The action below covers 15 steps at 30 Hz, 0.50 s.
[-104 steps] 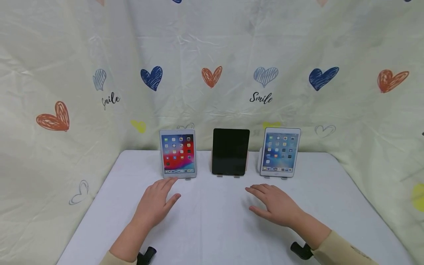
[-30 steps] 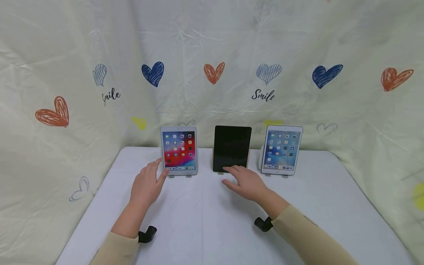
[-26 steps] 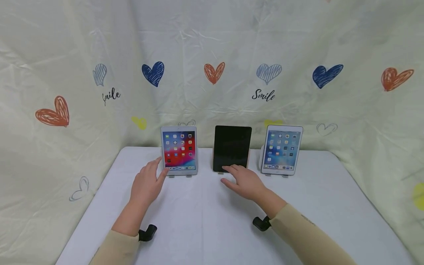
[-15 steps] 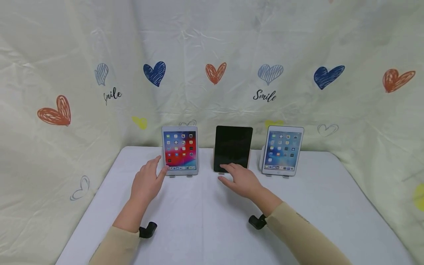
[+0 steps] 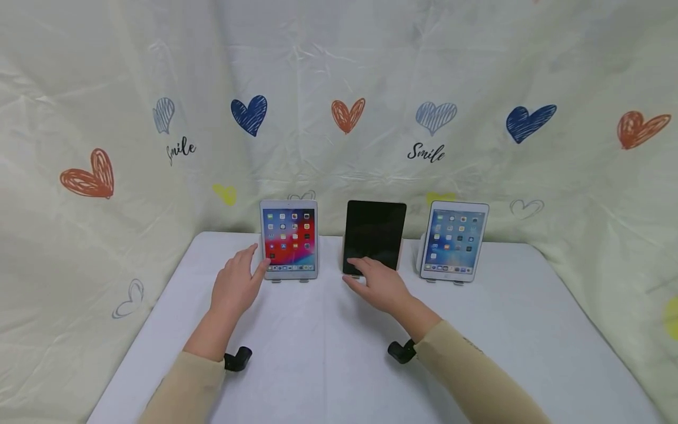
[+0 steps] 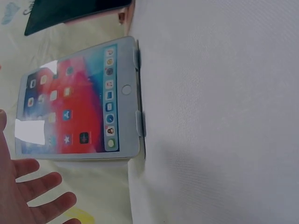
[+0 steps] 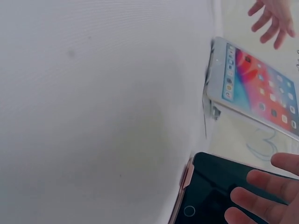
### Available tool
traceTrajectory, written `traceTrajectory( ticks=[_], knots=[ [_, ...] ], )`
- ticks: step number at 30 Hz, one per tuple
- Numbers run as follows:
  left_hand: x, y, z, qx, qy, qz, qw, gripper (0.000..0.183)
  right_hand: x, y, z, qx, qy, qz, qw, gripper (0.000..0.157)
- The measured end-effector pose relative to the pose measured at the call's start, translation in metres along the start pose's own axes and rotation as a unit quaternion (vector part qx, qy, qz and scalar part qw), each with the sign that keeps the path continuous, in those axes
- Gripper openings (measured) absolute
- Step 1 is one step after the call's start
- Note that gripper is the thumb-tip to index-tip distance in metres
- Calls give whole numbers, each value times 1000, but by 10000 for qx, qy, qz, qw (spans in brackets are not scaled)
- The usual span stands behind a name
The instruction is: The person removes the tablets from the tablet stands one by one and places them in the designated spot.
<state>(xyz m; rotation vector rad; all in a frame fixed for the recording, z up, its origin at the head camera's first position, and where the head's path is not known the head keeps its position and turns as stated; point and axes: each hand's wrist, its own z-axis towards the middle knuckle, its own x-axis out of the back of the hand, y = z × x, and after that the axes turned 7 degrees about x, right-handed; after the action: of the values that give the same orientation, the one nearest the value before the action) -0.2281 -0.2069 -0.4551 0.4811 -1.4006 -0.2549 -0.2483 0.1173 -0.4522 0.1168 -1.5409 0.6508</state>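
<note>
A white tablet [image 5: 290,238] with a red and blue home screen leans on a stand at the left. My left hand [image 5: 235,282] is beside its lower left corner, fingers spread, thumb overlapping that corner. In the left wrist view the loosely spread fingers [image 6: 44,186] stay off the tablet's side edge and hold nothing. The middle tablet [image 5: 377,229] is black with a dark screen. My right hand [image 5: 380,285] reaches before its lower part, fingers extended. The right wrist view has these fingers [image 7: 261,191] spread over the dark screen [image 7: 219,177], gripping nothing.
A second white tablet [image 5: 457,238] with a blue home screen stands at the right on its own stand. All three sit at the back of a white-covered table [image 5: 318,353]. Behind hangs a pale curtain [image 5: 381,70] printed with hearts.
From lower down on the table, my left hand has moved up beside the left tablet. My right hand has moved left and forward to the black tablet, still drifting left lately.
</note>
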Motion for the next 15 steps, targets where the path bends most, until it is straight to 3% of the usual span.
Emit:
traceTrajectory(
  ticks=[15],
  knots=[
    [-4, -3, 14, 126, -92, 11, 9999, 69, -3, -16, 18, -264, 32, 165, 9995, 68]
  ],
)
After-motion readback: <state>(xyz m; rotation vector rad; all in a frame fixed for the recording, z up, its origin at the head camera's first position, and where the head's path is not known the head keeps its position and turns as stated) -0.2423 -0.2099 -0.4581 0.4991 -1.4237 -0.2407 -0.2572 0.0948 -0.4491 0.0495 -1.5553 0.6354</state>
